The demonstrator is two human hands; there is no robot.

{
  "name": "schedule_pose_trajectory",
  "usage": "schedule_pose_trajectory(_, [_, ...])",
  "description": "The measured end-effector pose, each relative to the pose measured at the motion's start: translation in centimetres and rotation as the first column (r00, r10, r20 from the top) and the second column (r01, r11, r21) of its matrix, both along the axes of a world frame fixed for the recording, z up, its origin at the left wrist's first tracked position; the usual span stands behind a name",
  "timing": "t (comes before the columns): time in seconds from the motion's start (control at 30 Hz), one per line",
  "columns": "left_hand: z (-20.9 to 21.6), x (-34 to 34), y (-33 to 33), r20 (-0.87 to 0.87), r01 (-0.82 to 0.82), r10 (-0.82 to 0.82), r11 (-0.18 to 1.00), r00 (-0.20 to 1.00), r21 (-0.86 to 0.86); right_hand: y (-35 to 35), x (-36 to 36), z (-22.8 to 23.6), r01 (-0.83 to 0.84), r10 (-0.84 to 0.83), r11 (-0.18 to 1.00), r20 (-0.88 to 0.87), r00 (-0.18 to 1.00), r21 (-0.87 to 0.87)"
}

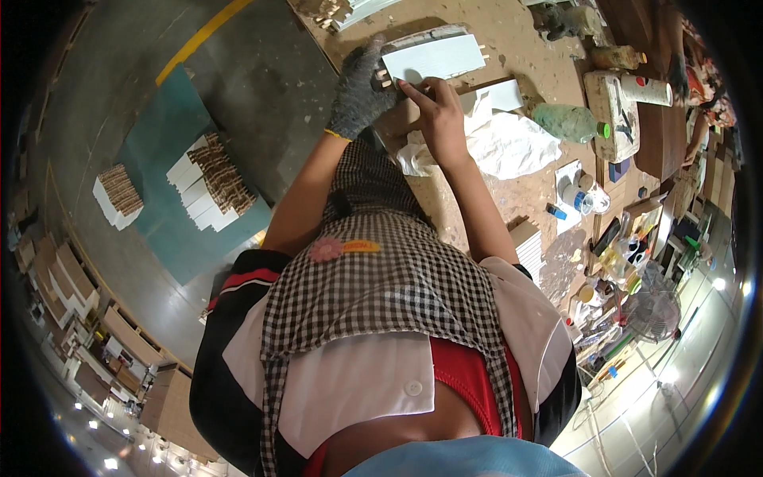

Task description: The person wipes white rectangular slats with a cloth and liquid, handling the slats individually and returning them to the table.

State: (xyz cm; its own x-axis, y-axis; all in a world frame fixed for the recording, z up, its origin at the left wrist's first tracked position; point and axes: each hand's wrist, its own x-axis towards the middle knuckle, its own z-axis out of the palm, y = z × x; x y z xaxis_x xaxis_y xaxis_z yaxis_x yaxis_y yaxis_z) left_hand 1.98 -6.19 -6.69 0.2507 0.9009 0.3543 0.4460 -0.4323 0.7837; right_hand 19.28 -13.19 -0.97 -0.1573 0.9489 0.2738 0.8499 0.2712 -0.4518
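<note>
Hands | knit-gloved left hand (359, 87), bare right hand (438, 111) | flat rectangular white panel (431, 57)

My left hand (359, 87), in a dark grey glove, grips the near end of a pale blue-white panel (433, 56) that lies on the workbench (509, 48). My bare right hand (437, 111) rests just beside it, index finger stretched onto the panel's lower edge. Under my right wrist lies a crumpled white cloth (509, 143), and beside that a green-capped plastic bottle (568, 122) on its side. A checked apron (381, 270) hangs down my front. On the floor to my left, stacks of white panels (211, 187) sit on a teal sheet (171, 159). A small fan (653, 306) stands at the right.
</note>
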Motion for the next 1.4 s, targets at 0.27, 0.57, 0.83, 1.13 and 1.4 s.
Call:
schedule_pose_trajectory(0.27, [0.6, -0.2, -0.2, 0.024, 0.025, -0.025, 1.000, 0.999, -0.008, 0.0, -0.4, 0.5, 0.012, -0.014, 1.000, -0.072, 0.997, -0.023])
schedule_pose_trajectory(0.57, [-0.4, -0.1, 0.2, 0.098, 0.053, -0.038, 0.987, 0.994, -0.150, -0.2, -0.6, 0.1, 0.039, -0.045, 0.998, -0.108, 0.993, -0.054])
schedule_pose_trajectory(0.83, [0.9, -0.1, 0.0, 0.010, 0.036, -0.035, 0.989, 0.999, -0.142, -0.1, -0.4, 0.1, 0.018, -0.020, 0.999, -0.094, 0.995, -0.030])
schedule_pose_trajectory(1.13, [0.4, 0.0, 0.2, -0.006, 0.008, -0.008, 1.000, 1.000, -0.012, -0.5, -0.6, 0.0, 0.027, -0.040, 0.991, -0.096, 0.995, -0.134])
schedule_pose_trajectory(1.4, [0.9, 0.1, 0.2, 0.032, 0.031, -0.029, 0.998, 0.999, -0.060, -0.3, -1.0, -0.2, 0.038, -0.040, 0.999, -0.063, 0.997, -0.039])
